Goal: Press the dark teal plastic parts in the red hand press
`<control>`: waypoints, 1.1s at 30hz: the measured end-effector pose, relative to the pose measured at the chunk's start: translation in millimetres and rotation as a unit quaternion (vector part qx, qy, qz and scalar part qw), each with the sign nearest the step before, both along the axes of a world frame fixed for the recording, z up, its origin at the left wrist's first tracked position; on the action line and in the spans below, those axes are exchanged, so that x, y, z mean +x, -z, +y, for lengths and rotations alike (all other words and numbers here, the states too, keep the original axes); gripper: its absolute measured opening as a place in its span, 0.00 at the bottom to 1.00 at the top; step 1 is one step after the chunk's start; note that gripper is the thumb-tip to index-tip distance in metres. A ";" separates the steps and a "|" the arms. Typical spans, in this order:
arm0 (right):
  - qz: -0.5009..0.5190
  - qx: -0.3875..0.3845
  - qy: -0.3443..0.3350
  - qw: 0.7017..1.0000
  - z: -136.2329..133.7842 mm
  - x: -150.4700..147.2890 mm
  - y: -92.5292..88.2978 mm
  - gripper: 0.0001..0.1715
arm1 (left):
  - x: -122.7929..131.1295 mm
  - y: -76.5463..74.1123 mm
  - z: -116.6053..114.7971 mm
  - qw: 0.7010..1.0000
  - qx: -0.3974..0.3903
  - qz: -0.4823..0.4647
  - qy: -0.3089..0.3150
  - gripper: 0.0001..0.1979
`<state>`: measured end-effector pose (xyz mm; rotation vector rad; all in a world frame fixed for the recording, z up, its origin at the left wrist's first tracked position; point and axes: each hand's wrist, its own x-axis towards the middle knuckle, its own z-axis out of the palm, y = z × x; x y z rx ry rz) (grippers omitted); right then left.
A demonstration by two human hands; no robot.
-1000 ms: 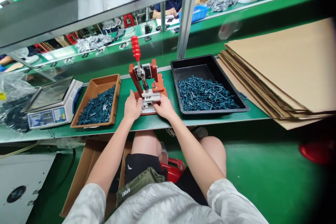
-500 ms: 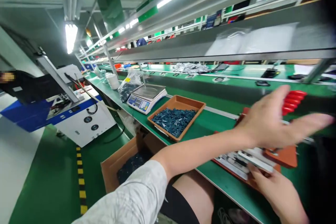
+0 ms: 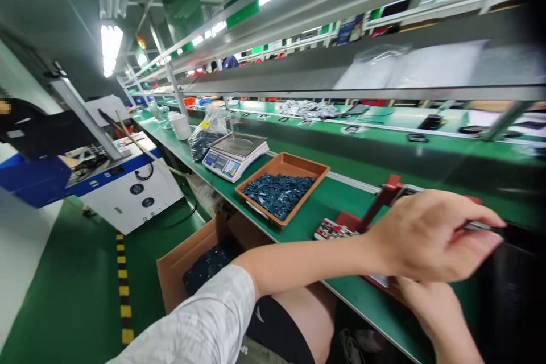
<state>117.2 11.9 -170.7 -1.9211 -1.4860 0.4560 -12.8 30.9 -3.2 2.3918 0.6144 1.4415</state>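
Observation:
My left hand [image 3: 443, 236] reaches across from the left over a red fixture [image 3: 379, 202]. Its thumb and fingers are closed around something thin and metallic that I cannot make out. Below it, my right hand [image 3: 433, 301] rests at the near edge of the fixture, its fingertips hidden. The fixture has a raised red arm, and at its left end lies a plate with small red and silver parts [image 3: 335, 229]. Much of the fixture is covered by my left hand and forearm.
An orange tray [image 3: 313, 165] of dark blue small parts sits left of the fixture. Beyond it are a scale [image 3: 234, 156] and a plastic bag [image 3: 207, 133]. A cardboard box [image 3: 170, 276] stands below the green bench [image 3: 356, 296]. Plastic bags [image 3: 422, 65] lie on the shelf.
My left hand has gone from spread fingers to closed and moved slightly down. The red ribbed handle behind it is no longer visible. A red arm now stands raised. The view has shifted slightly.

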 end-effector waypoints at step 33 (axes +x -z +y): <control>0.120 0.021 0.020 0.992 -13.1 -5.7 -12.1 0.16 | 13.3 0.4 2.1 0.983 -0.014 -0.175 0.049 0.09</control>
